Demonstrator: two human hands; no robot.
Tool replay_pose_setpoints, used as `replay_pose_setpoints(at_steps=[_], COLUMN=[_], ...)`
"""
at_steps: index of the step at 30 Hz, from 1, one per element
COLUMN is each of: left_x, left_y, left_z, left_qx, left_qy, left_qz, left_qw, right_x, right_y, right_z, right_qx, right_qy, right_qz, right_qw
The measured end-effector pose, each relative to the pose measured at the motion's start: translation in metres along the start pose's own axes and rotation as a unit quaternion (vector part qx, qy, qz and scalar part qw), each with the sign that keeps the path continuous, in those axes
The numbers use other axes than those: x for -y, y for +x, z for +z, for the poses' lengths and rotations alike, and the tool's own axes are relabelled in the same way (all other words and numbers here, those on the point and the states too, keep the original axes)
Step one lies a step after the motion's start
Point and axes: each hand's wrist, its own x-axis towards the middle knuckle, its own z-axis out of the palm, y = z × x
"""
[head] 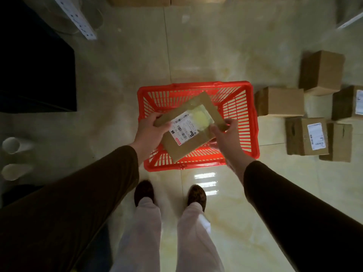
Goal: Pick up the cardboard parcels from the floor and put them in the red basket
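A flat cardboard parcel (pixel 183 146) with a white shipping label is held above the red basket (pixel 253 122), tilted diagonally. My left hand (pixel 150 129) grips its left edge and my right hand (pixel 224 137) grips its right edge. The basket sits on the tiled floor just ahead of my feet, and no other parcel shows through its slatted bottom. Several more cardboard parcels lie on the floor to the right of the basket: one close to its rim (pixel 280 102), one with a label (pixel 306 136), a taller one farther back (pixel 322 72).
A dark block (pixel 37 75) stands at the left. A white perforated shelf post (pixel 76 16) rises at upper left. Two pale cups (pixel 11 145) lie at the left edge. More cardboard boxes (pixel 141 1) line the far wall. My shoes (pixel 144 191) stand just behind the basket.
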Motion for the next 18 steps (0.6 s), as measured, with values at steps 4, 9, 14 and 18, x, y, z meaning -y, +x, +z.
replay_pose_setpoints(at_steps=[4, 9, 14, 18], left_x=[-0.008, -0.004, 0.0, 0.01], left_y=[0.025, 0.061, 0.095, 0.119], left_z=[0.0, 0.01, 0.02, 0.018], left_qx=[0.013, 0.028, 0.089, 0.13], left_qy=[0.006, 0.027, 0.098, 0.166], left_qz=[0.028, 0.024, 0.067, 0.072], left_qw=[1.0, 0.999, 0.989, 0.975], right_x=[-0.032, -0.071, -0.09, -0.099], right_y=[0.005, 0.017, 0.037, 0.047], right_z=[0.009, 0.024, 0.041, 0.05], right_qx=[0.001, -0.009, -0.028, 0.018], right_qy=[0.035, 0.094, 0.06, 0.095], right_qz=[0.041, 0.12, 0.119, 0.1], right_qw=[0.999, 0.988, 0.991, 0.99])
